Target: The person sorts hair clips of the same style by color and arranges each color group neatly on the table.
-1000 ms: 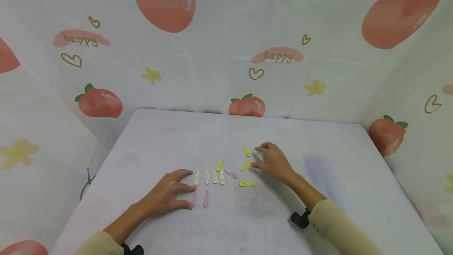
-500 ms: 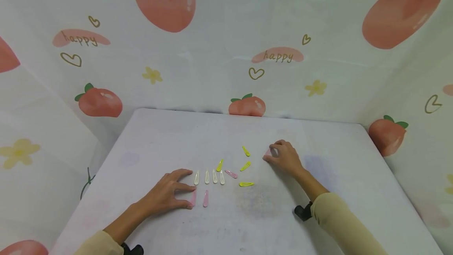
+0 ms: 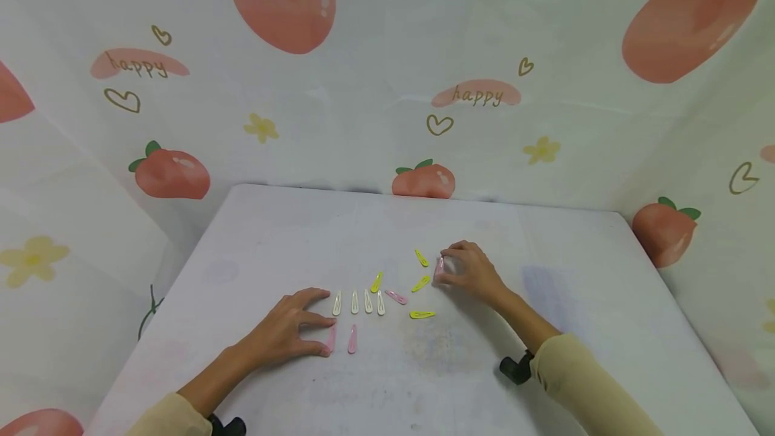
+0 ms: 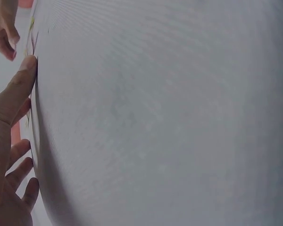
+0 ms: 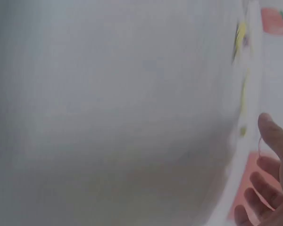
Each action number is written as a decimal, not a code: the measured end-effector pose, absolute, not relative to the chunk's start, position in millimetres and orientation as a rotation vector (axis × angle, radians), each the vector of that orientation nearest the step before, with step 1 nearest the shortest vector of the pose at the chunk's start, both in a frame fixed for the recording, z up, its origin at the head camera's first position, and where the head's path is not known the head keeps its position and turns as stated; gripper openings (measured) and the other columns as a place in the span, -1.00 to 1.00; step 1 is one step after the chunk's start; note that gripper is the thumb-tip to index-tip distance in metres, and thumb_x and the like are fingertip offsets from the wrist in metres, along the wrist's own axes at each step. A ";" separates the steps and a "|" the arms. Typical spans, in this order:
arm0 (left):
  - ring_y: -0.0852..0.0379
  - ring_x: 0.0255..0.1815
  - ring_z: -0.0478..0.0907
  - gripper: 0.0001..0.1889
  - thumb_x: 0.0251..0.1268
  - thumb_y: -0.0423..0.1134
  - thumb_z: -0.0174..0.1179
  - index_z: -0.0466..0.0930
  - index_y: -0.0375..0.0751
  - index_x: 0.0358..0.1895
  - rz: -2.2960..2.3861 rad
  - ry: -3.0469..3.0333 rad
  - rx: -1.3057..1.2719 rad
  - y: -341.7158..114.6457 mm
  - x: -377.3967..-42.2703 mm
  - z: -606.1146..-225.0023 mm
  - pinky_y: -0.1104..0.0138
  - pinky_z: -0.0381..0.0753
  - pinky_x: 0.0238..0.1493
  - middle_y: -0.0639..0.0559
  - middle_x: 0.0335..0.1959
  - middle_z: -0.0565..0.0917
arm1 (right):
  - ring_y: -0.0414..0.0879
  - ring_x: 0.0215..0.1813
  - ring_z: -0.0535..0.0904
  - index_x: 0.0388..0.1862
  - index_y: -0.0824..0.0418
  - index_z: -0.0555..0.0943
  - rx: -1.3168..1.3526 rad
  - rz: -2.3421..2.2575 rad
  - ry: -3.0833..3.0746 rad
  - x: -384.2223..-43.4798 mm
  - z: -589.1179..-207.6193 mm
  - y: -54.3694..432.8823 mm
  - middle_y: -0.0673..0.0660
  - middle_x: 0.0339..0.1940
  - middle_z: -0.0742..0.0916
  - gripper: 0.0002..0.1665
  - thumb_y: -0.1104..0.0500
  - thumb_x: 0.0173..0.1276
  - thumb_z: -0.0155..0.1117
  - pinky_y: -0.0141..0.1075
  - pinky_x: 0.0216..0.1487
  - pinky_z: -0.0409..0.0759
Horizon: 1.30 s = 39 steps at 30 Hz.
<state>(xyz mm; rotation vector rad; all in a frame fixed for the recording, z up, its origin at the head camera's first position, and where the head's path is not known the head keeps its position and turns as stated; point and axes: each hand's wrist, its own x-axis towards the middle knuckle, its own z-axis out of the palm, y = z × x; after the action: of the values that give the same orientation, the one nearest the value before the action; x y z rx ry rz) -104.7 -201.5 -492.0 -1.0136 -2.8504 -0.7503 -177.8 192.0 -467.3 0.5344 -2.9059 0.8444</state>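
Observation:
Several snap hair clips lie on the white table (image 3: 272, 234): a row of white clips (image 3: 358, 302), yellow clips (image 3: 420, 283) scattered behind them, and pink clips (image 3: 352, 340) in front. My left hand (image 3: 305, 328) rests flat with its fingers spread, the thumb touching a pink clip (image 3: 330, 340) and a fingertip by the leftmost white clip. My right hand (image 3: 446, 268) pinches another pink clip (image 3: 440, 266) just right of the yellow ones. The left wrist view shows only my left hand's fingers (image 4: 14, 99) against the tabletop. The right wrist view is blurred, with fingers (image 5: 273, 141) and yellow clips (image 5: 240, 35).
Cloth printed with peaches (image 3: 424, 180) walls the table at the back and both sides. One pink clip (image 3: 396, 297) lies between the white row and the yellow clips. Black wrist mounts (image 3: 514, 369) sit under both sleeves.
My right hand left the yellow clips, went right, picked up a pink clip there, and has come back left with it. My left hand has not moved.

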 end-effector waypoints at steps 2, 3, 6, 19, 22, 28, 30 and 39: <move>-0.10 0.35 0.37 -0.40 -0.10 0.36 0.41 0.80 0.06 -0.04 -0.751 -2.847 -1.011 -202.0 -104.6 -492.0 -0.10 0.41 0.18 -0.07 0.29 0.52 | 0.07 0.10 0.50 0.07 0.29 0.70 0.620 0.872 -2.889 -172.0 -463.5 182.2 0.14 -0.02 0.65 -0.36 0.02 0.04 0.63 0.00 0.09 0.55; -0.10 0.35 0.37 -0.40 -0.10 0.37 0.41 0.80 0.07 -0.03 -0.752 -2.847 -1.010 -202.2 -104.5 -491.9 -0.09 0.41 0.18 -0.07 0.29 0.52 | 0.03 0.08 0.49 0.07 0.28 0.71 0.663 0.867 -2.883 -168.7 -461.9 176.8 0.11 -0.04 0.65 -0.36 0.00 0.03 0.64 -0.05 0.06 0.56; -0.08 0.36 0.37 -0.38 -0.11 0.39 0.40 0.80 0.08 -0.03 -0.748 -2.853 -1.001 -202.5 -104.6 -491.8 -0.08 0.41 0.20 -0.05 0.30 0.51 | -0.09 -0.02 0.47 0.05 0.24 0.72 0.786 0.844 -2.878 -156.7 -457.0 159.8 0.05 -0.12 0.65 -0.36 -0.03 0.01 0.65 -0.20 -0.06 0.57; -0.12 0.35 0.38 -0.40 -0.09 0.38 0.40 0.80 0.07 -0.04 -0.746 -2.826 -1.016 -202.3 -104.8 -493.7 -0.13 0.41 0.18 -0.08 0.29 0.53 | -0.25 -0.27 0.39 0.06 0.13 0.72 1.164 0.758 -2.909 -115.7 -460.8 104.8 -0.09 -0.35 0.51 -0.45 -0.06 0.10 0.58 -0.44 -0.28 0.41; -0.12 0.36 0.38 -0.39 -0.10 0.37 0.40 0.80 0.06 -0.04 -0.759 -2.822 -1.023 -202.9 -105.2 -493.3 -0.12 0.41 0.18 -0.08 0.29 0.52 | -0.27 -0.28 0.37 0.06 0.11 0.73 1.185 0.774 -2.928 -112.2 -465.3 97.5 -0.11 -0.34 0.50 -0.43 -0.08 0.08 0.59 -0.47 -0.29 0.36; -0.11 0.36 0.38 -0.41 -0.08 0.36 0.41 0.80 0.07 -0.03 -0.763 -2.806 -1.034 -204.0 -106.1 -494.1 -0.11 0.42 0.17 -0.08 0.30 0.52 | -0.31 -0.29 0.37 0.05 0.12 0.72 1.238 0.798 -2.962 -106.9 -469.8 86.3 -0.12 -0.28 0.60 -0.40 -0.13 0.07 0.59 -0.52 -0.26 0.37; -0.12 0.36 0.38 -0.41 -0.07 0.36 0.40 0.80 0.07 -0.03 -0.761 -2.808 -1.033 -203.9 -106.1 -494.0 -0.12 0.42 0.17 -0.07 0.30 0.52 | -0.32 -0.30 0.38 0.05 0.12 0.72 1.245 0.785 -2.967 -105.7 -470.5 83.7 -0.12 -0.28 0.61 -0.40 -0.14 0.07 0.59 -0.52 -0.27 0.37; -0.13 0.37 0.37 -0.40 -0.06 0.38 0.38 0.79 0.07 -0.02 -0.781 -2.843 -1.015 -202.8 -105.3 -493.2 -0.13 0.40 0.21 -0.07 0.31 0.51 | -0.32 -0.33 0.36 0.07 0.10 0.73 1.213 0.730 -2.987 -105.0 -472.9 79.4 -0.14 -0.32 0.59 -0.36 -0.16 0.03 0.61 -0.53 -0.33 0.33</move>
<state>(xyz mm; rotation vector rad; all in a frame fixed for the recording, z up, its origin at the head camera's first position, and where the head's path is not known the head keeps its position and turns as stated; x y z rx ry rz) -105.3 -202.8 -493.2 -1.0150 -2.8434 -0.7809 -105.0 79.4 -472.9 1.2128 -2.9869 0.7301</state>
